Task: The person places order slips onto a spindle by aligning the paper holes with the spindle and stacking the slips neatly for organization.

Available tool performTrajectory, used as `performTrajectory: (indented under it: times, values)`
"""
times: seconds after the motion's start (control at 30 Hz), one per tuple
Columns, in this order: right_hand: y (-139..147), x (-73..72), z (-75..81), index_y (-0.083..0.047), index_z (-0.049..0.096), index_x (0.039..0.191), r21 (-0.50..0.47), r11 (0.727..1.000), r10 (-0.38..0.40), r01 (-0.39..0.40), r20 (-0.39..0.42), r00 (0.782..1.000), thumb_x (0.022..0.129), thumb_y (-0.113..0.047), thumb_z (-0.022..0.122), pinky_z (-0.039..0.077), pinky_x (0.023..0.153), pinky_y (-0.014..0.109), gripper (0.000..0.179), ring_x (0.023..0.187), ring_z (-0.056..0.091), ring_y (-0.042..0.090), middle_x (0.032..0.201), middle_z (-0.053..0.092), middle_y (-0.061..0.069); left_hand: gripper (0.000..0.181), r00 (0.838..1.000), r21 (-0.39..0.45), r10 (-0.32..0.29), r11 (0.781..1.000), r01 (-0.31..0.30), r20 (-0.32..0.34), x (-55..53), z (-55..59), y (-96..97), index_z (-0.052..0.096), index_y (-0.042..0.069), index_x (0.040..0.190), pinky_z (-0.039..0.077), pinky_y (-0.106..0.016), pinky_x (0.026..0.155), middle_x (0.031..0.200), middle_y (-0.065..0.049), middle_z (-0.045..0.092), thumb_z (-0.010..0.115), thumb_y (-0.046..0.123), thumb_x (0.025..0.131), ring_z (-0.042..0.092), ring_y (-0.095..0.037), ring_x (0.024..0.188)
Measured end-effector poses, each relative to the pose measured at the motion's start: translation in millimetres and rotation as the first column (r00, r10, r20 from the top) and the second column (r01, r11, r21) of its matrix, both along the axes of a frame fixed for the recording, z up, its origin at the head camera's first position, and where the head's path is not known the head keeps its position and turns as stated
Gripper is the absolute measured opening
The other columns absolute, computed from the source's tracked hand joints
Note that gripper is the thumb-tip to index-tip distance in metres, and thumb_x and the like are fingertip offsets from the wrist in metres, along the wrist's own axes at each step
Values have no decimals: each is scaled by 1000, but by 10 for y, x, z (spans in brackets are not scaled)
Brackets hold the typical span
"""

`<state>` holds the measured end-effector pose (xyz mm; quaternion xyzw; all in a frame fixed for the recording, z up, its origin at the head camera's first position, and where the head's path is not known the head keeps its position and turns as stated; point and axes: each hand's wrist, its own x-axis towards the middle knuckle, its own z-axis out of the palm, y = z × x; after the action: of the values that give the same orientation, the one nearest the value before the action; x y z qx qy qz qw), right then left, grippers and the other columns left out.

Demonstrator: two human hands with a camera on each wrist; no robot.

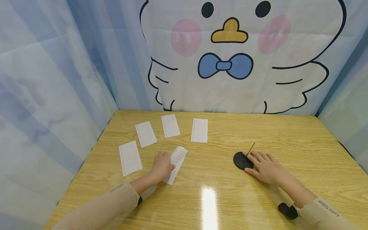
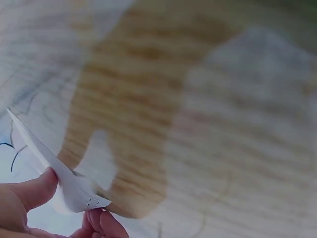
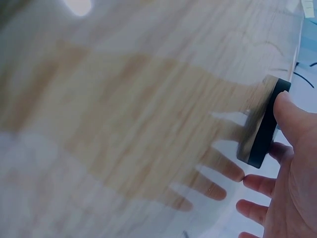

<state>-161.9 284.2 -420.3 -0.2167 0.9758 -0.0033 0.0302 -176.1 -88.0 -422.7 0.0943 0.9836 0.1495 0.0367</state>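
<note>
On the left side of the table, the left hand (image 1: 161,166) pinches a white lined paper slip (image 1: 179,157) whose far end bends up. The left wrist view shows the curved slip (image 2: 73,192) between the thumb and fingers. Farther right, the right hand (image 1: 268,169) holds the edge of a receipt spike (image 1: 240,161), a round black base with a thin upright rod. In the right wrist view the thumb lies against the base (image 3: 265,131), one finger is partly hidden behind it, and the other fingers spread apart.
Several lined slips lie flat beyond and left of the left hand, among them one at far left (image 1: 130,158) and one near the middle (image 1: 199,130). The wooden table (image 1: 218,204) meets a printed curtain (image 1: 224,92) at its back edge.
</note>
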Motion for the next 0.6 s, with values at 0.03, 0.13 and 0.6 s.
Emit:
performTrajectory:
  times: [0.03, 0.13, 0.6]
  values:
    - [3, 0, -4, -1, 42, 134, -7, 1000, 3, -3, -1, 1000, 93, -49, 43, 24, 99, 58, 63, 124, 34, 40, 135, 37, 22, 41, 1000, 24, 6, 1000, -6, 14, 0, 5, 0, 50, -14, 98, 43, -39, 74, 88, -20, 48, 67, 21, 84, 45, -29, 84]
    - [8, -4, -10, -1, 43, 133, -15, 1000, 10, -10, -17, 1000, 92, -49, 44, 24, 98, 59, 63, 123, 35, 41, 134, 38, 22, 41, 998, 120, 31, 992, -38, 61, -8, 16, 1, 49, -14, 105, 42, -43, 79, 98, -23, 47, 67, 16, 84, 45, -34, 94]
    - [-13, -7, 27, -1, 42, 134, 6, 1000, 0, 0, 6, 1000, 93, -49, 44, 24, 98, 59, 63, 123, 34, 41, 135, 37, 22, 32, 998, 368, 21, 929, -43, 62, -45, 8, -45, 44, -3, 97, 44, -30, 61, 87, -11, 45, 67, -5, 75, 47, -21, 73]
